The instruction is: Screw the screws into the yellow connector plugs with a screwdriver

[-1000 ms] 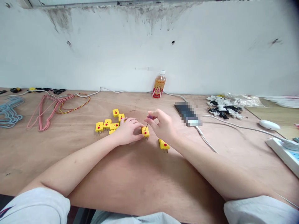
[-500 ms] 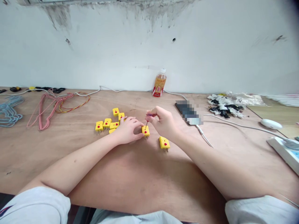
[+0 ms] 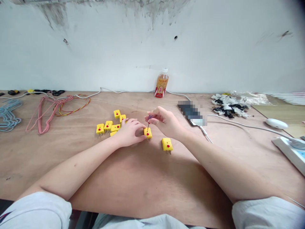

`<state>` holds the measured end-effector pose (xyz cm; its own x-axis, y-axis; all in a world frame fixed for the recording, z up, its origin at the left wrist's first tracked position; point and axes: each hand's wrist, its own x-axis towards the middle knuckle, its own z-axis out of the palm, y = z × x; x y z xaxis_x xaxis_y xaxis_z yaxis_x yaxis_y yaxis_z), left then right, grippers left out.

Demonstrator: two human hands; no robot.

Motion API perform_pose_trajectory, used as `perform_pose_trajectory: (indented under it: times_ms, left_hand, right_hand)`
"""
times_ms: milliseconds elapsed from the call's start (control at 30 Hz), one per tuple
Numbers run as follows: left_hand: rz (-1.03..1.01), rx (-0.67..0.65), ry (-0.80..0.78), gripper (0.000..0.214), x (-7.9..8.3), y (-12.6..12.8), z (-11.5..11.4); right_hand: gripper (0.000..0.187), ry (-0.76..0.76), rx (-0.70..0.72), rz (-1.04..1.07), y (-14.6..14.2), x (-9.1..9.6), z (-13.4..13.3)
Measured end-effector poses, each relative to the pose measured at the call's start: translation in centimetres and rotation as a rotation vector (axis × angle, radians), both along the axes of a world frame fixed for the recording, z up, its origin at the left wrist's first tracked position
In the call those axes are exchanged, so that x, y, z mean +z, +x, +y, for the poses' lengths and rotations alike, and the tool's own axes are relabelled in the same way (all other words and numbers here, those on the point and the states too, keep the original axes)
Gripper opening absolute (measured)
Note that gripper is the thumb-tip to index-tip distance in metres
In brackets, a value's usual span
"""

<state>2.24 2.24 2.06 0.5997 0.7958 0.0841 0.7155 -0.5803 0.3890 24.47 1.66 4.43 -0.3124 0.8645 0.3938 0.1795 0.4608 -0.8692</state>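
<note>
Between thumb and fingers, my left hand [image 3: 131,132] grips a yellow plug [image 3: 148,135] with a red dot and metal prongs, steadying it on the table. My right hand [image 3: 165,122] is closed around the handle of a small screwdriver [image 3: 148,126], held upright with its tip on the plug's top face. Nearer to me, a second yellow plug [image 3: 167,144] lies apart, below my right wrist. Several more yellow plugs [image 3: 108,125] are grouped to the left, some partly hidden behind my left hand.
Pink hangers [image 3: 43,116] and blue hangers [image 3: 10,114] lie on the left of the wooden table [image 3: 143,184]. A drink bottle [image 3: 162,84] stands by the wall. To the right are a phone [image 3: 190,113], black and white parts [image 3: 228,106], a cable and a power strip [image 3: 289,152].
My fingers have shifted slightly on the screwdriver handle, while its tip stays on the same plug. The whole view has moved a little; the left hand keeps its grip.
</note>
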Motion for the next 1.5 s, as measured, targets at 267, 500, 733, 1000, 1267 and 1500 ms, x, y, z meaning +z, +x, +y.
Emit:
perform_pose_trajectory:
  times_ms: [267, 500, 733, 1000, 1267, 1500]
  left_hand:
    - [0.027, -0.012, 0.011, 0.04, -0.3, -0.1, 0.1]
    - [0.018, 0.002, -0.01, 0.041, -0.2, 0.0, 0.0]
    - [0.026, 0.0, 0.001, 0.036, 0.2, 0.0, -0.2]
    - [0.068, -0.15, 0.05, 0.059, 0.3, -0.7, -0.2]
    - [0.078, -0.118, 0.025, 0.041, 0.3, -0.4, -0.1]
    - [0.068, -0.012, 0.083, 0.023, -0.2, 0.0, -0.1]
  right_hand:
    - [0.008, 0.311, -0.147, -0.061, -1.3, -1.7, -0.6]
    - [0.005, 0.481, -0.297, -0.096, -1.8, -3.0, -1.2]
    - [0.019, 0.322, -0.328, -0.096, -0.4, -0.9, -0.2]
    - [0.013, 0.196, 0.068, -0.372, 5.0, 6.5, -1.1]
    - [0.01, 0.069, 0.22, -0.55, 4.8, 6.5, -1.0]
    - [0.009, 0.038, 0.256, -0.57, 4.4, 6.0, -0.9]
